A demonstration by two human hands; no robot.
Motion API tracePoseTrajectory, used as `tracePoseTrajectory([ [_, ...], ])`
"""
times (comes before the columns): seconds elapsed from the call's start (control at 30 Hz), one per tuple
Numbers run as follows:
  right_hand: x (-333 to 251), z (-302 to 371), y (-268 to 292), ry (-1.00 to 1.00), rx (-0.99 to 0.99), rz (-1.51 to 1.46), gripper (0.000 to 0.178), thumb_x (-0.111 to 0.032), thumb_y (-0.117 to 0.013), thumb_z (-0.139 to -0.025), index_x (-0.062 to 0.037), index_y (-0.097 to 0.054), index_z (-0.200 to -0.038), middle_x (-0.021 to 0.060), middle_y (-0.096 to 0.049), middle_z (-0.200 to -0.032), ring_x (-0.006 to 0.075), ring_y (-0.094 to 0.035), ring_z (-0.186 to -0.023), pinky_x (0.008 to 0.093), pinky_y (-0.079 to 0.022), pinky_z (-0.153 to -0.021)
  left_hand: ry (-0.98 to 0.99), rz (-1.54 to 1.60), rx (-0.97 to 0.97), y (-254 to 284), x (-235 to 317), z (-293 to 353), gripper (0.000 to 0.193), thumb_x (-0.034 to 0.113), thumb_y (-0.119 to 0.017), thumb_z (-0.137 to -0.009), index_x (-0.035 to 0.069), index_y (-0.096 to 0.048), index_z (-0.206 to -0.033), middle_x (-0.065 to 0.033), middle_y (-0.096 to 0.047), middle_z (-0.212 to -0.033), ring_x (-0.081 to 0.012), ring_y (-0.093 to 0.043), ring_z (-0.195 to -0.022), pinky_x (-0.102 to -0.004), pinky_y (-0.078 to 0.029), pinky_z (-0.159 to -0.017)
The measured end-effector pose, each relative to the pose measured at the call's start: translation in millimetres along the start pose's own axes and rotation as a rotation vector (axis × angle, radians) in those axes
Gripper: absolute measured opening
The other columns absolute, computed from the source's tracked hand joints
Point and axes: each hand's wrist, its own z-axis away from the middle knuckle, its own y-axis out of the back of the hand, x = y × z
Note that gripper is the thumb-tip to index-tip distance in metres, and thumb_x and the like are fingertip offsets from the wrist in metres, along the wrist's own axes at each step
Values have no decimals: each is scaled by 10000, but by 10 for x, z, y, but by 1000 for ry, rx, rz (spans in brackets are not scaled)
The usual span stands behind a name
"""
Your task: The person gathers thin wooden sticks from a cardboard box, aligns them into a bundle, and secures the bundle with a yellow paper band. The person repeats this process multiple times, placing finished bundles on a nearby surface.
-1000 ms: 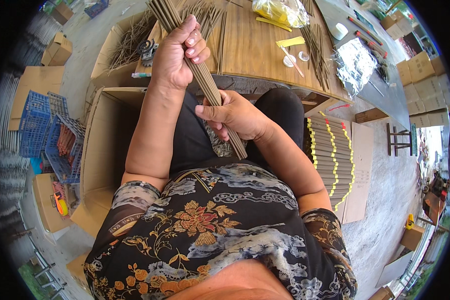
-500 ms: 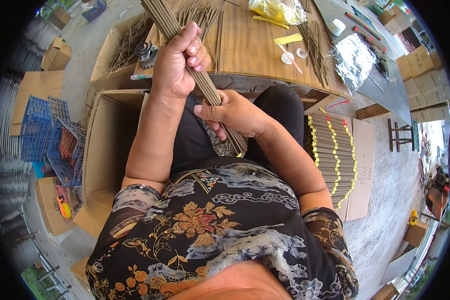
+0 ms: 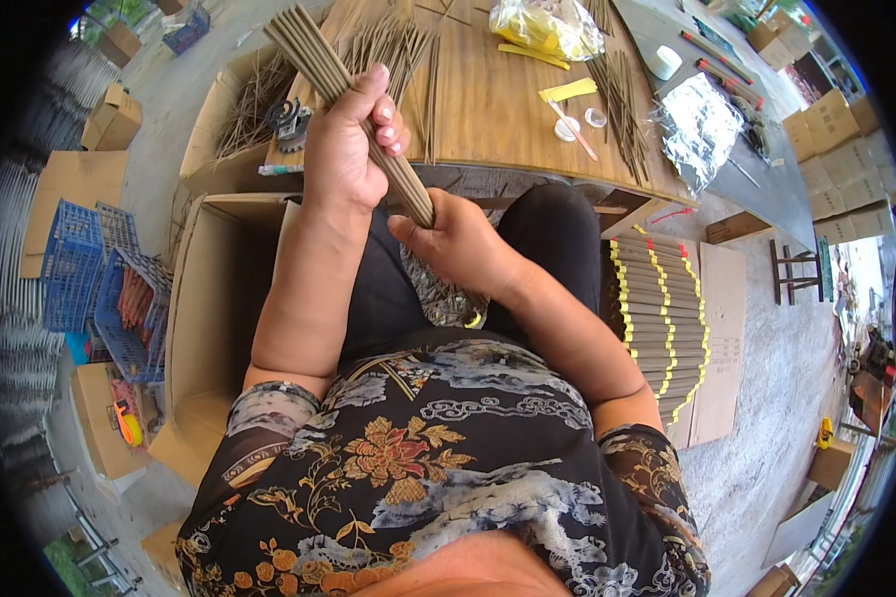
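Observation:
A thick bundle of thin brown incense sticks (image 3: pixel 400 177) slants across in front of my lap, its upper ends fanning a little at the top left. My left hand (image 3: pixel 350 144) is wrapped round the bundle at mid-length, the thumb lying along the sticks. Lower down, my right hand (image 3: pixel 460 244) closes on the same bundle with its thumb toward the sticks. The back of that hand hides its other fingers and the bundle's lower end. More loose sticks (image 3: pixel 386 45) lie on the wooden table (image 3: pixel 498 109) beyond my hands.
An open cardboard box (image 3: pixel 209 298) stands by my left leg. Yellow-banded stick bundles (image 3: pixel 657 308) lie on cardboard at right. The table carries a tape dispenser (image 3: pixel 289 124), a plastic bag (image 3: pixel 553 28), yellow strips (image 3: pixel 567 91), and a small white pot (image 3: pixel 566 129). Blue crates (image 3: pixel 75 264) stand far left.
The bundle's top end has come into full view. My right hand has turned so its back shows and covers the lower part of the bundle; my left hand stays gripped.

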Motion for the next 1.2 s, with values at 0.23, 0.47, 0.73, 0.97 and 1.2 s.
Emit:
tracePoseTrajectory([
  [0.23,37,0,8,52,-35,33,230,-212,-566,-827,-32,-445,-749,4,-467,-547,76,-448,-426,211,-357,-413,12,-18,-55,50,-81,77,175,206,-571,-831,75,-509,-732,39,-437,-527,-57,-374,-410,-206,-301,-379],
  [0.47,73,-30,5,37,-2,94,291,-262,-616,-795,-46,-448,-699,-19,-454,-539,73,-455,-425,217,-385,-388,14,24,36,-17,-57,17,150,162,-535,-847,64,-515,-734,36,-423,-519,-54,-364,-406,-195,-292,-369],
  [0.73,-76,28,123,-239,-313,-287,304,-247,-614,-784,15,-468,-732,42,-518,-571,158,-515,-519,304,-408,-496,54,102,-152,111,-41,-6,154,170,-540,-845,73,-510,-729,42,-423,-523,-52,-360,-415,-201,-293,-378],
  [0.97,148,8,-32,132,188,385,270,-230,-607,-790,-2,-478,-723,35,-509,-558,135,-510,-486,272,-398,-465,0,-32,99,10,-146,70,159,174,-575,-823,83,-494,-721,38,-432,-530,-56,-364,-421,-201,-296,-395],
  [1.2,-63,53,65,-198,-209,-274,240,-224,-597,-810,-53,-462,-708,-12,-463,-520,62,-430,-392,210,-351,-384,42,48,-98,69,-63,47,130,166,-552,-838,61,-514,-772,39,-420,-513,-55,-366,-416,-201,-295,-388],
])
